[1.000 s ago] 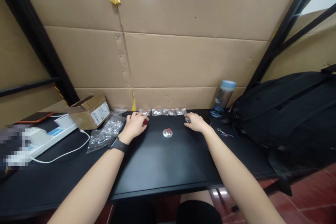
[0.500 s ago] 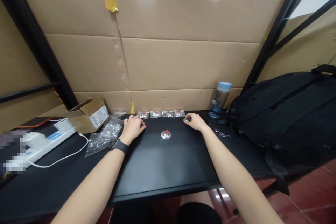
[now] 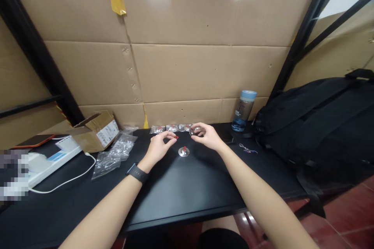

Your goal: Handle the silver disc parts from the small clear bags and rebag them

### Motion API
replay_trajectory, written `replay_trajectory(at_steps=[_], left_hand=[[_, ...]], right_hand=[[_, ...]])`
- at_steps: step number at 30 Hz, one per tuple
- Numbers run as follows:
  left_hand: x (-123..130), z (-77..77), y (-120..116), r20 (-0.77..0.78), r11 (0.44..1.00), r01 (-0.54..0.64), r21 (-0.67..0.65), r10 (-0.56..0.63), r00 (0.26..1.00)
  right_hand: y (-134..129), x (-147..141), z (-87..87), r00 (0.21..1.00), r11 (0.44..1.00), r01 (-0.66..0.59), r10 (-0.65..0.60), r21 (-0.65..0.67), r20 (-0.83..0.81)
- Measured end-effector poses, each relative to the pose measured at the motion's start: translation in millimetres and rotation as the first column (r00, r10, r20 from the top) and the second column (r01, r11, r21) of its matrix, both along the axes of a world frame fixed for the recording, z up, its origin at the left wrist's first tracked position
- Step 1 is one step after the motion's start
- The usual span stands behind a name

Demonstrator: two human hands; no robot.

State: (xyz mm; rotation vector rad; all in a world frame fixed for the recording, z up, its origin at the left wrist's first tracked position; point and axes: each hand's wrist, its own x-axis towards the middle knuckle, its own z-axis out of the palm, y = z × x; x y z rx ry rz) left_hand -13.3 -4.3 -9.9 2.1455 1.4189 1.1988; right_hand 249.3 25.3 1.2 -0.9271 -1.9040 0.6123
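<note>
My left hand [image 3: 161,146], with a dark watch on its wrist, pinches a small red loop [image 3: 176,137] at its fingertips. Across from it, my right hand [image 3: 206,137] grips a round, shiny metal disc [image 3: 192,131] by its edge, raised above the table. The two hands are apart. On the black table between and just below them lies a silvery domed disc [image 3: 184,152] with a red loop standing at its centre. Behind the hands is a row of similar discs in clear wrappers [image 3: 172,128]; my right hand covers part of the row's right end.
Crumpled clear plastic bags [image 3: 117,149] lie left, beside an open cardboard box [image 3: 95,132] and a white power strip [image 3: 55,163]. To the right are a water bottle [image 3: 243,112], a keychain [image 3: 248,149] and a black backpack [image 3: 318,120]. A cardboard wall [image 3: 187,74] closes the back.
Both hands have moved inward. My right hand has brought its metal disc left and up off the table, and my left hand has lifted the red loop to the right.
</note>
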Motion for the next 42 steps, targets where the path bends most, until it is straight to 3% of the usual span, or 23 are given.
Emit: replay_trajectory(at_steps=[5, 13, 22, 24, 27, 31, 36, 39, 42], left_hand=[[14, -0.3, -8, 0.088, 0.998, 0.064, 0.024, -0.066, 0.994], [17, 2.1, -12, 0.116, 0.983, 0.110, 0.144, -0.127, 0.985], [22, 7.1, -24, -0.165, 0.975, -0.112, 0.190, 0.144, 0.976], [23, 7.6, -24, -0.184, 0.969, -0.122, 0.215, 0.163, 0.969], [24, 7.3, -25, -0.185, 0.965, -0.126, 0.229, 0.170, 0.968], [23, 8.2, -25, -0.203, 0.976, -0.084, 0.199, 0.125, 0.971], [16, 14.4, -23, -0.089, 0.982, -0.039, 0.184, 0.056, 0.994], [14, 14.3, -23, -0.202, 0.985, 0.087, 0.150, -0.055, 0.978], [16, 10.6, -23, -0.295, 0.984, 0.122, 0.131, -0.078, 0.952]], right_hand=[[-29, -36, 8.4, 0.983, 0.986, -0.159, 0.163, 0.048, -0.089], [-38, -48, 4.5, 0.976, 0.981, -0.172, 0.181, 0.084, -0.118], [-36, -50, -0.8, 0.967, 0.978, -0.194, 0.177, -0.079, -0.183], [-31, -48, -2.6, 0.979, 0.981, -0.172, 0.161, -0.087, -0.123], [-25, -44, -2.8, 0.991, 0.992, -0.122, 0.121, 0.026, 0.055], [-23, -44, -3.1, 0.982, 0.982, -0.148, 0.131, 0.119, 0.136], [-26, -45, -4.5, 0.974, 0.978, -0.109, 0.068, 0.180, 0.217], [-26, -44, -3.0, 0.980, 0.973, -0.112, 0.075, 0.200, 0.186], [-25, -43, -1.2, 0.979, 0.975, -0.155, 0.130, 0.160, 0.159]])
